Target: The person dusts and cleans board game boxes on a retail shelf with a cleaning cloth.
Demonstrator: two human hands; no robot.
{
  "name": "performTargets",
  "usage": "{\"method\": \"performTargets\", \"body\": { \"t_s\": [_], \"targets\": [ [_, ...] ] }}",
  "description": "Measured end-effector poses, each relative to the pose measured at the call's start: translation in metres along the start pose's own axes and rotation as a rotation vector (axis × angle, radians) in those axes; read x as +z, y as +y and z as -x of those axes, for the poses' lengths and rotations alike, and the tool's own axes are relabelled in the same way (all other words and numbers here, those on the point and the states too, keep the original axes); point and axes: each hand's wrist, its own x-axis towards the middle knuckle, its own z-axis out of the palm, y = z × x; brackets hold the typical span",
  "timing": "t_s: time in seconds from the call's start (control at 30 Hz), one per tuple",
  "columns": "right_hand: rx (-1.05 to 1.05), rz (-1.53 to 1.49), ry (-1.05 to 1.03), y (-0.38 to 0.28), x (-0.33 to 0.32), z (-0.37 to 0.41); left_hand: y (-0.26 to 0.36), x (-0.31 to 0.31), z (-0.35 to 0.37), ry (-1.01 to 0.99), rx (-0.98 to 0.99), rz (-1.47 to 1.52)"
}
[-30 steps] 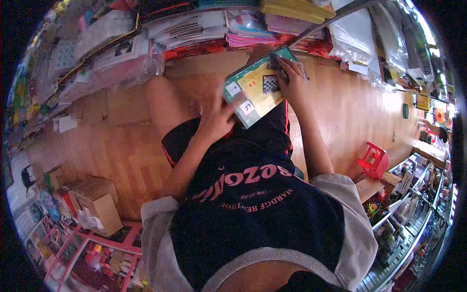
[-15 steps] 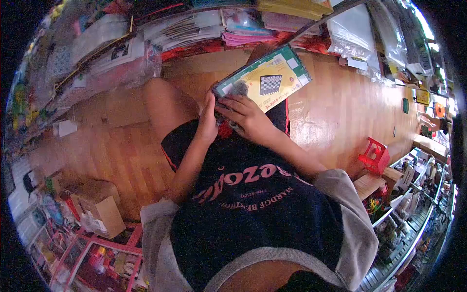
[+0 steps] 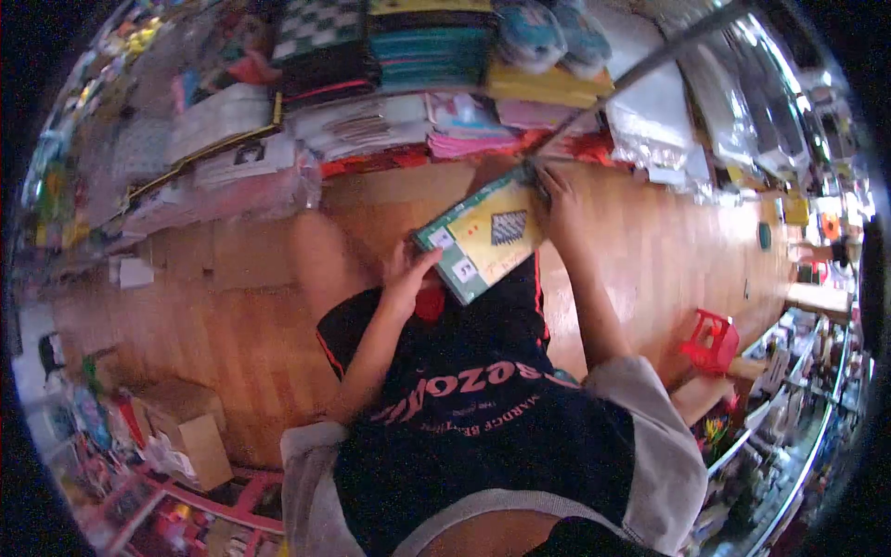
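box [image 3: 484,243]: small print is blurred — unreadable | right hand [image 3: 559,202]: fingertips are blurred | shirt [image 3: 520,459]: cut off by bottom edge

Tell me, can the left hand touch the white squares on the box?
Probably yes. The left hand is at the same end of the box as the white squares, close beside them, and nothing seems to be in the way.

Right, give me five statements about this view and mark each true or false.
1. The left hand touches the box. True.
2. The right hand is off the box. False: the right hand holds its farther end.
3. The box shows a chessboard picture. True.
4. The stool is blue. False: the stool is red.
5. The carton is on the person's left. True.
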Motion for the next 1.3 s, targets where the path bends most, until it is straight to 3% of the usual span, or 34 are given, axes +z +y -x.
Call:
{"method": "performTargets", "body": {
  "t_s": [0.2,0.23,0.3,0.33,0.37,0.43,0.47,0.53,0.57,0.63,0.7,0.73,0.77,0.8,0.83,0.87,0.9,0.93,1.0,1.07,1.17,1.3],
  "targets": [
    [-0.013,-0.038,-0.083,-0.050,-0.021,0.034,0.000,0.000,0.000,-0.031,-0.008,0.081],
    [0.011,-0.104,-0.152,-0.061,-0.031,0.034,-0.004,-0.003,-0.003,-0.068,0.100,0.081],
    [0.046,-0.415,-0.012,-0.062,-0.037,0.033,-0.018,-0.008,-0.008,-0.071,0.240,0.073],
    [0.235,-0.355,0.051,-0.065,-0.045,0.031,-0.009,-0.007,0.000,-0.058,0.260,0.074],
    [0.599,-0.762,0.027,-0.066,-0.062,0.029,0.001,-0.009,0.009,-0.019,0.250,0.166],
    [0.554,-0.865,0.381,-0.051,-0.067,0.022,0.014,-0.022,0.020,0.028,0.277,0.301],
    [0.725,-0.940,0.349,-0.045,-0.080,0.019,0.021,-0.031,0.022,0.025,0.285,0.292],
    [0.811,-1.279,0.525,-0.020,-0.072,0.014,0.046,-0.038,0.037,0.150,0.338,0.372],
    [0.809,-1.286,0.530,-0.011,-0.058,0.016,0.061,-0.038,0.044,0.152,0.404,0.378],
    [0.595,-1.856,0.260,0.001,-0.029,0.016,0.088,-0.037,0.047,0.125,0.629,0.363],
    [0.492,-2.211,-0.024,0.000,0.003,0.023,0.117,-0.025,0.045,0.135,0.660,0.363],
    [0.644,-2.175,0.009,-0.037,0.001,0.019,0.132,-0.018,0.043,0.151,0.683,0.368],
    [0.832,-2.284,-0.084,-0.045,0.008,0.022,0.147,-0.011,0.038,0.146,0.688,0.365],
    [0.715,-2.207,-0.013,-0.049,0.038,0.024,0.163,-0.003,0.031,0.058,0.661,0.417],
    [1.110,-2.166,-0.094,-0.063,0.035,0.030,0.178,0.006,0.025,-0.030,0.635,0.469],
    [0.943,-2.286,-0.208,-0.071,0.047,0.030,0.193,0.017,0.018,-0.057,0.671,0.429],
    [1.028,-2.035,-0.226,-0.082,0.042,0.032,0.207,0.030,0.011,-0.086,0.707,0.390],
    [1.017,-2.037,-0.219,-0.081,0.046,0.032,0.220,0.042,0.007,-0.125,0.717,0.365],
    [0.836,-1.768,-0.504,-0.076,0.058,0.033,0.241,0.058,-0.018,-0.202,0.690,0.374],
    [0.839,-1.781,-0.456,-0.076,0.057,0.031,0.261,0.075,-0.050,-0.247,0.646,0.400],
    [0.863,-1.818,-0.541,-0.073,0.049,0.026,0.284,0.118,-0.082,-0.328,0.654,0.456],
    [0.855,-1.809,-0.496,-0.078,0.049,0.024,0.297,0.175,-0.109,-0.170,0.681,0.482]
  ]
}}
